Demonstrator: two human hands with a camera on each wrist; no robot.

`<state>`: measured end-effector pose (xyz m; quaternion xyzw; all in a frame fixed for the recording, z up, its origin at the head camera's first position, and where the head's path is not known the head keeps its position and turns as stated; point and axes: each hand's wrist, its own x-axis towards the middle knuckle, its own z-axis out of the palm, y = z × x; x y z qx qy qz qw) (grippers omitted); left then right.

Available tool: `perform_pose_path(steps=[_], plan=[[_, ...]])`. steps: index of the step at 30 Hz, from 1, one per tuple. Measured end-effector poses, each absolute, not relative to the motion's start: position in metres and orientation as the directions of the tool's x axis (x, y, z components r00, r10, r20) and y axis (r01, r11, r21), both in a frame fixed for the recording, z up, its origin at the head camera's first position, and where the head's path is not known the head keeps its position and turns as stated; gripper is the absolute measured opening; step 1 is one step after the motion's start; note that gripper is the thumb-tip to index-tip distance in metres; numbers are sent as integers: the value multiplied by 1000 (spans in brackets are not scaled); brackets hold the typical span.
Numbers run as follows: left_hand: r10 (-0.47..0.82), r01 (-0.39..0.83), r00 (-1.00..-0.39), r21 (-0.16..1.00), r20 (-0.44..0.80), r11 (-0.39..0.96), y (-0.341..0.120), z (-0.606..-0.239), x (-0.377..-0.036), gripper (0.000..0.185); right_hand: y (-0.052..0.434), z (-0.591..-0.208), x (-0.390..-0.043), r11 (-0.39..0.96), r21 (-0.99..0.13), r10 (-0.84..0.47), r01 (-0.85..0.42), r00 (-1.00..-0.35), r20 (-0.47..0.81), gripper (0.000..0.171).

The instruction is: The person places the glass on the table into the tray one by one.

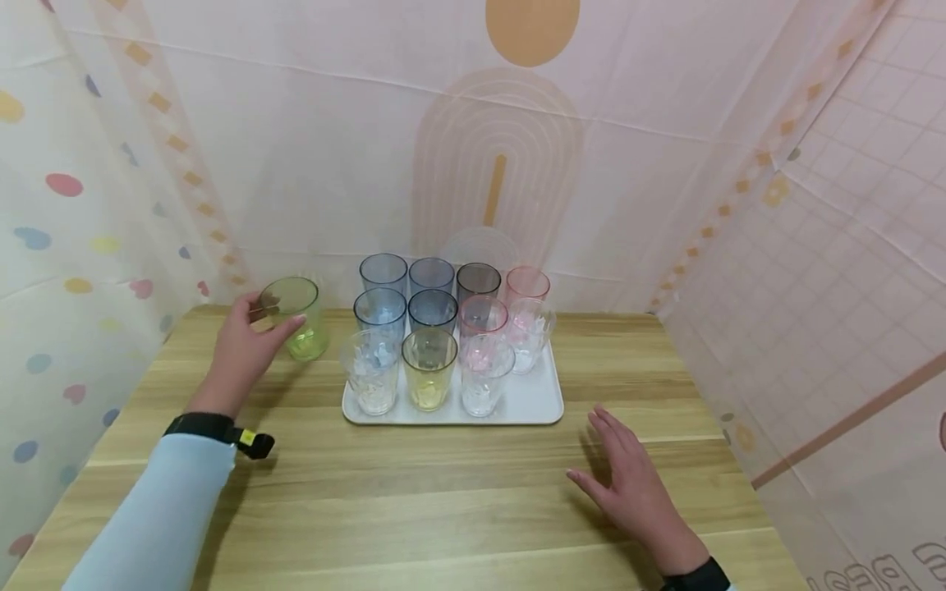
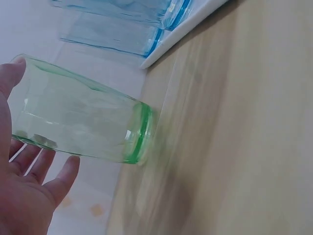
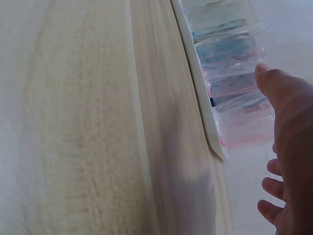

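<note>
Nearest to us, the right hand (image 1: pixel 636 484) hovers low over the wooden counter (image 1: pixel 443 501), fingers spread and relaxed, holding nothing, just off the near right corner of the white tray (image 1: pixel 535 402). Over on the left, the left hand (image 1: pixel 240 353) is wrapped around the green glass (image 1: pixel 296 316), thumb on one side and fingers on the other; the wrist view shows the glass (image 2: pixel 83 122) cradled in that hand (image 2: pixel 24 196) with its base close to the counter, though whether it touches I can't tell. The green glass sits just left of the tray, apart from it. On the tray stand the other glasses in rows: clear ones and a yellow glass (image 1: pixel 429 369) in front, blue glasses (image 1: pixel 380 308) and pink glasses (image 1: pixel 526 287) behind. Beyond it all hangs a pale patterned backdrop (image 1: pixel 495 164).
</note>
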<state>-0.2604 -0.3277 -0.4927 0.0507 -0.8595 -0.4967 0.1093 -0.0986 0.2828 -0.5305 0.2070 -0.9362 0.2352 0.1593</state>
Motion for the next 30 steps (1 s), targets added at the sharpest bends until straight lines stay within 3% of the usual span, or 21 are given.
perform_pose_path(steps=[2,9,16,25,30], plan=[[-187,15,-973,853,132,522,-335,-492,-245,107,282,-531,-99,801,-373,-314,-468,-859,403,87],[-73,120,-978,810,196,573,-359,-494,-184,75,281,-530,-97,796,-390,-304,-462,-864,402,88],[81,246,-966,787,244,565,-357,-489,-130,68,280,-530,-98,787,-412,-301,-460,-868,394,87],[238,389,-920,799,311,458,-299,-481,-104,71,274,-529,-98,733,-518,-273,-441,-888,370,87],[290,401,-910,802,295,442,-267,-485,-104,72,268,-528,-100,672,-608,-269,-423,-904,332,88]])
